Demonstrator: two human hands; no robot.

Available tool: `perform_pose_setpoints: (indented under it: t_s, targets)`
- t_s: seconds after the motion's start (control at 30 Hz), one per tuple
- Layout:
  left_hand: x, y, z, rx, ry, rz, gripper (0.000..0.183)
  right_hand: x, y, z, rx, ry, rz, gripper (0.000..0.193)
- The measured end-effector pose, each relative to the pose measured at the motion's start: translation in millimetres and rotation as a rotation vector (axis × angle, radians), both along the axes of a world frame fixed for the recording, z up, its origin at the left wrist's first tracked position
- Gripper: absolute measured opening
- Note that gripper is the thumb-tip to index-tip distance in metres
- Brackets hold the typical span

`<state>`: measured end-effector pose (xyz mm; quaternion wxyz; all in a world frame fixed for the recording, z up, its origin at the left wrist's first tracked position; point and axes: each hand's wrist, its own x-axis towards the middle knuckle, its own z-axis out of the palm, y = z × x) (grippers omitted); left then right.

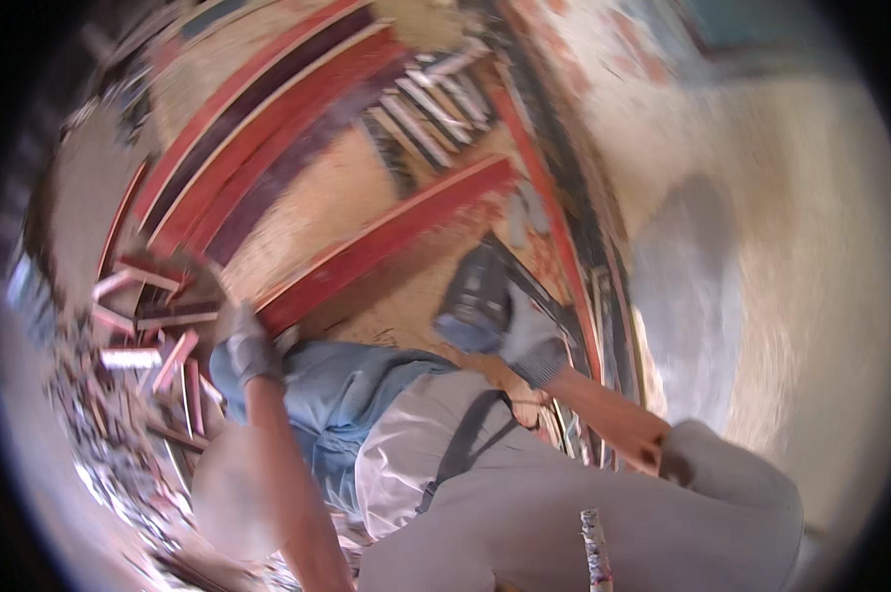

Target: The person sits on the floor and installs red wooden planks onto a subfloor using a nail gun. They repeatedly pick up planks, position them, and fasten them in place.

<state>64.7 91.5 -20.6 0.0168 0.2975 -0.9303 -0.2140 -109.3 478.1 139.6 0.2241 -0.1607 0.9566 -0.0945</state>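
A long red wooden board [396,232] lies slantwise across the work surface in front of me. My left hand [251,350], in a grey glove, grips the board's near left end; motion blurs its fingers. My right hand [534,340], also gloved, is closed around a dark, long, narrow tool [532,281] whose kind I cannot make out. Right beside that hand is a dark shoe-like shape [475,296]. The tool's upper end comes close to the board's right end.
Several long red and dark boards [268,128] lie at the far left. Short strips [431,113] are stacked beyond the board. Red-edged offcuts [174,360] and scraps heap up at my left. A red strip [554,227] edges the surface at right, beside pale floor [791,296].
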Motion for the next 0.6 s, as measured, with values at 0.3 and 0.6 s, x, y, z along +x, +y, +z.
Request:
perform_pose_setpoints:
  t_s: [0.3,0.6]
  targets:
    - [-11,-43,3,0.407,-0.105,0.176,0.096,34,-12,-96,-0.188,0.007,-0.083,0.098]
    - [-17,-11,40,0.494,-0.030,0.591,0.069,-24,-13,-29,-0.379,0.286,0.193,0.032]
